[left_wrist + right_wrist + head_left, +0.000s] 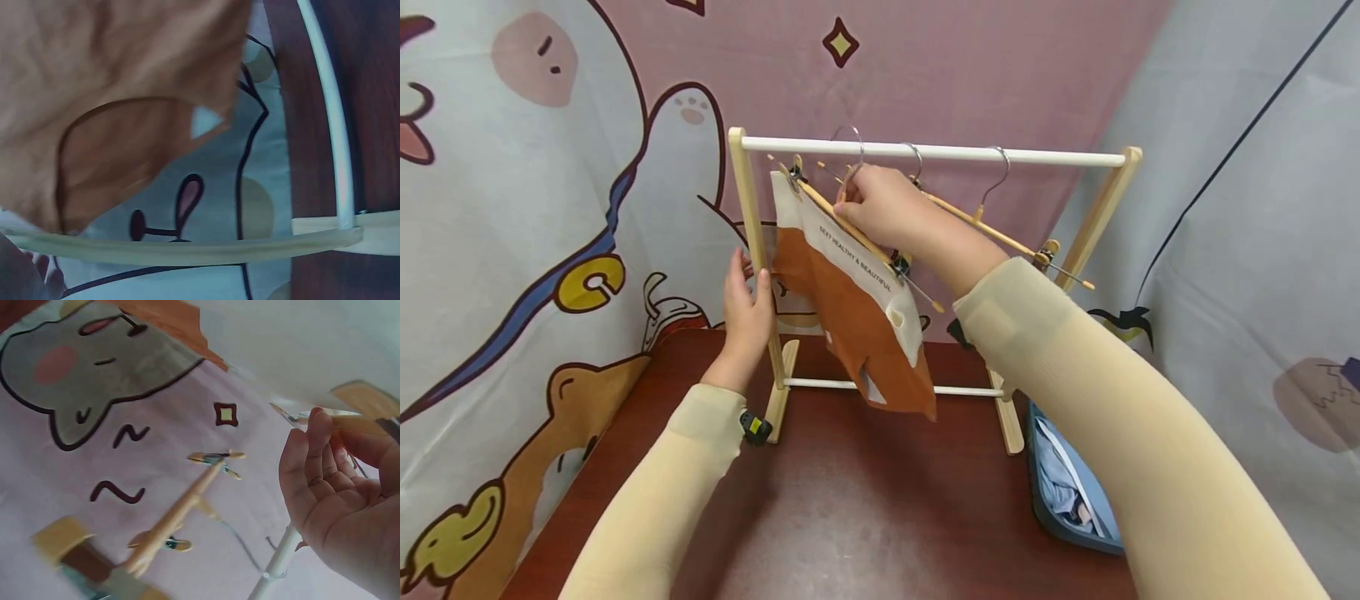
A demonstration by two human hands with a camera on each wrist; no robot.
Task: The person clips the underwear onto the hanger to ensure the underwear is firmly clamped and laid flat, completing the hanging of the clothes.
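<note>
Orange shorts [857, 308] with a white lettered waistband hang from a wooden clip hanger [874, 247], tilted down to the right. My right hand [887, 208] pinches that hanger near its middle, just under the white rail [940, 152]. A metal hook [859, 137] loops over the rail above this hand. My left hand [748, 312] touches the rack's left post [747, 183], its thumb against the wood and its fingers loosely bent beside it. In the left wrist view, the shorts [156, 62] hang close by, and only a few fingertips [55, 281] show.
Two more hooks sit on the rail, with a wooden clip hanger [988, 232] behind my right forearm. A blue bin [1048, 508] holding folded cloth stands at the right. The rack's feet [1009, 425] rest on a dark red table [865, 500]. Printed curtains surround it.
</note>
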